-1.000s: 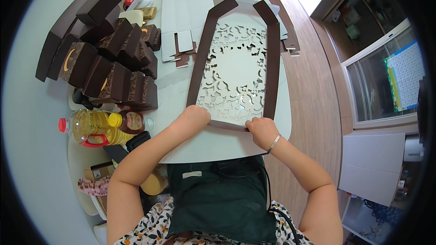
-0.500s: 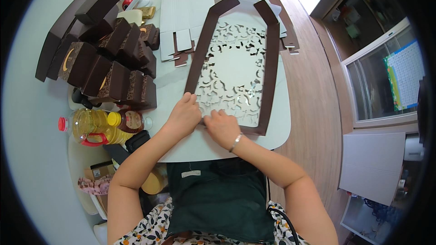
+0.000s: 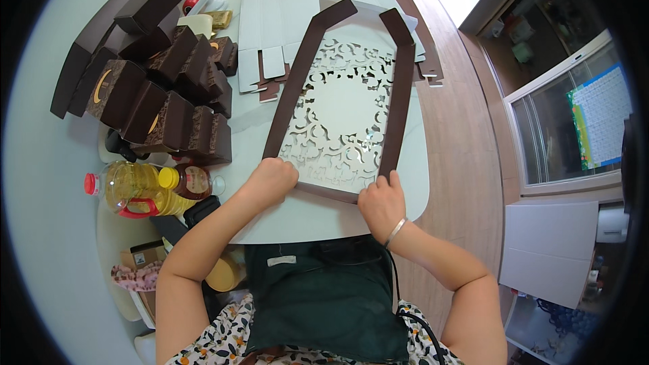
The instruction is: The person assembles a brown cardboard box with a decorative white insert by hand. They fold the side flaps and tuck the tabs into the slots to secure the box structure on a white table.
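"Brown-and-white cardboard box, so where's it at?"
"On the white table, long axis running off just past 12."
"And the grip?"
"Left hand curled closed on its 7 o'clock corner, right hand pinching the 5, neither closer."

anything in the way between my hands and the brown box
Nothing visible: the left hand is on the brown box at its near left corner, the right hand at its near right corner.
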Available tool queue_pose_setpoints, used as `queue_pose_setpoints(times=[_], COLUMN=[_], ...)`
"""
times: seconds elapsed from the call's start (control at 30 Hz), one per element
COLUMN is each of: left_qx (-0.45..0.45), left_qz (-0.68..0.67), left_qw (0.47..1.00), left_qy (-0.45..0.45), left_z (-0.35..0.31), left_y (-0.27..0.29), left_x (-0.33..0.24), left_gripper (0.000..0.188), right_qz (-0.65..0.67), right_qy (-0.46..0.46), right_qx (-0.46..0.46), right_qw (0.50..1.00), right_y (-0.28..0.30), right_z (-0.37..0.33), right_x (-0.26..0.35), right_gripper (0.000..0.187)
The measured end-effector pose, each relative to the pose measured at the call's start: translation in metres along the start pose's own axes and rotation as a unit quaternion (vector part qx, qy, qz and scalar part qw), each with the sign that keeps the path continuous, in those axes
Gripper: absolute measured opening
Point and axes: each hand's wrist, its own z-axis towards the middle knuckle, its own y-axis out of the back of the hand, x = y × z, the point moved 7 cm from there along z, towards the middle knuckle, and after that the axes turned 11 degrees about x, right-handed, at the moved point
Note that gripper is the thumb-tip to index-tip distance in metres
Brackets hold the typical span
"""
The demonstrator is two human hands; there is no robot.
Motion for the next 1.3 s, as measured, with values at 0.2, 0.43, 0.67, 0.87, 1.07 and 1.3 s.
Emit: queue_pose_setpoints(times=[0.2, 0.43, 0.67, 0.87, 1.07, 1.3], left_qx=[0.028, 0.005, -0.074, -0.202, -0.384, -0.407], left_qz=[-0.017, -0.006, -0.006, -0.086, -0.195, -0.117], left_qw=[0.999, 1.000, 0.995, 0.976, 0.900, 0.906], left_qy=[0.007, 0.017, 0.061, 0.000, -0.067, -0.029], left_z=[0.003, 0.000, -0.012, -0.016, -0.016, 0.002], left_y=[-0.002, -0.001, 0.016, 0.064, 0.037, 0.029], left_x=[-0.002, 0.001, 0.016, -0.009, -0.069, -0.117], left_gripper=[0.009, 0.004, 0.006, 0.036, 0.050, 0.038], right_qz=[0.003, 0.091, 0.089, 0.143, 0.246, -0.020], right_qy=[0.048, 0.237, 0.268, 0.159, 0.346, 0.257], right_qx=[-0.018, 0.086, 0.016, 0.004, 0.361, 0.383], right_qw=[0.999, 0.963, 0.959, 0.977, 0.831, 0.887], right_y=[-0.017, -0.026, -0.027, -0.025, -0.026, -0.022], right_z=[-0.004, -0.003, 0.000, 0.030, 0.076, 0.102], right_x=[0.009, -0.012, -0.004, 0.029, -0.005, 0.002], right_gripper=[0.006, 0.033, 0.038, 0.035, 0.028, 0.026])
